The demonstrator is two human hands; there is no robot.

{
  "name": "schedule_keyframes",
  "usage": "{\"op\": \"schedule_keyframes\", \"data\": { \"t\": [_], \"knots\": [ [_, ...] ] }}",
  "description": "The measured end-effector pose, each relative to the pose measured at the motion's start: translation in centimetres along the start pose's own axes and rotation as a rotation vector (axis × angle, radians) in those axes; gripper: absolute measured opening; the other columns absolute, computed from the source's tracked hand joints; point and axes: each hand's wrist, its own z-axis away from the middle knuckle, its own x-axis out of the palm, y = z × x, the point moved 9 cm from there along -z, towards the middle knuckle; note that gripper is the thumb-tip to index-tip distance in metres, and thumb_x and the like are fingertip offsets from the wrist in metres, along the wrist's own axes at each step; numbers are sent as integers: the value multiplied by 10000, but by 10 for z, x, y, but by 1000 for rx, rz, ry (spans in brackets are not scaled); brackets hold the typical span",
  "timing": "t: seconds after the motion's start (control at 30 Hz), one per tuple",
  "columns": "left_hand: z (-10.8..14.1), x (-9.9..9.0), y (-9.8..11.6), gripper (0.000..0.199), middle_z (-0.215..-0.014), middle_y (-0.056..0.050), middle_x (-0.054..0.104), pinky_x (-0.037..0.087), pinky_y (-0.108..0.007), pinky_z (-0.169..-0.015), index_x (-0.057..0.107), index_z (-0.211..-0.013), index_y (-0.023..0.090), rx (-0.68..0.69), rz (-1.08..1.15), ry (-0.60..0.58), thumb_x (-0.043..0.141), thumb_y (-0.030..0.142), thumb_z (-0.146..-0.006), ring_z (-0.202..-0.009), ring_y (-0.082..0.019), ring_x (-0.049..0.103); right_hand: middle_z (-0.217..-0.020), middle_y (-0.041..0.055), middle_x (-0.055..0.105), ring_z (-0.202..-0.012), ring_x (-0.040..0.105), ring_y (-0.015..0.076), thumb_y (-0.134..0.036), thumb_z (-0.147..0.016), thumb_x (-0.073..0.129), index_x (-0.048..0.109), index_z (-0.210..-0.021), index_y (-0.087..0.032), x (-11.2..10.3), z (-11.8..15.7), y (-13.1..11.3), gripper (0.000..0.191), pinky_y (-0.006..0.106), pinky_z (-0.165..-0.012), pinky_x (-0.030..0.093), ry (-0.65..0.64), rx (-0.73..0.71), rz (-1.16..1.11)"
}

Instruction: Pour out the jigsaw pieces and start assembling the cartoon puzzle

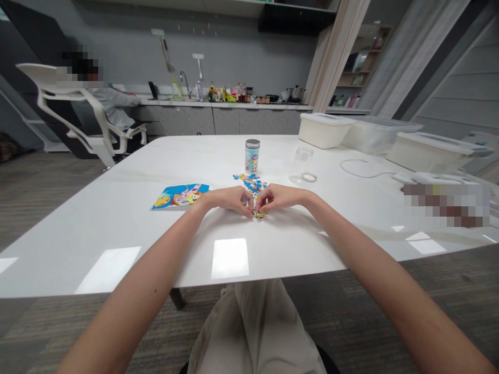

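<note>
Closest to the camera, light trousers (257, 327) are being partly covered by the edge of the white table (288, 249). Beyond them, a small cluster of puzzle pieces (260, 214) is being touched by the bent fingers of the left hand (237, 198) and the right hand (280, 196); whether a piece is being gripped by either cannot be told. More loose pieces (253, 183) are being spread just past the hands. Behind these, a printed canister (252, 157) is being closed by a metal lid (252, 142), its contents being hidden by the print. Past the right hand, to its right, a clear jar (302, 163) is being seen beside a ring-shaped lid (309, 177). Farther right, lidded white bins and a translucent bin (370, 134) are being lined up, their contents being obscured. A colourful printed sheet (181, 196) is being supported by the table, left of the left hand.
</note>
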Motion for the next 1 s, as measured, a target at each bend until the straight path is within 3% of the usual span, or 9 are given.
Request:
{"op": "schedule_keyframes", "data": {
  "t": [0.57, 0.73, 1.0],
  "knots": [
    [-6, 2, -10, 258, -533, 60, 490, 229, -244, -518, 699, -738, 175, 10, -20, -19, 795, 366, -594, -517, -95, 367, -738, 0, 721, -655, 602, 117, -197, -728, 658, 741, -840, -183, 8, -1, 1, 140, 228, -610, 441, -38, 22, -24],
    [-7, 2, -10, 280, -546, 65, 483, 236, -244, -529, 690, -752, 176, 22, -52, -31, 784, 399, -610, -525, -92, 365, -771, 12, 713, -662, 586, 117, -256, -751, 667, 730, -854, -166, 8, -2, 3, 151, 228, -608, 428, -41, -2, 1],
    [-10, 7, 2, 284, -572, 60, 475, 228, -248, -540, 700, -747, 174, 134, -48, -37, 767, 433, -653, -543, -86, 341, -773, 29, 695, -673, 570, 126, -276, -802, 608, 717, -889, -138, -1, 2, 3, 197, 230, -604, 403, -15, 20, 56]
  ]
}}
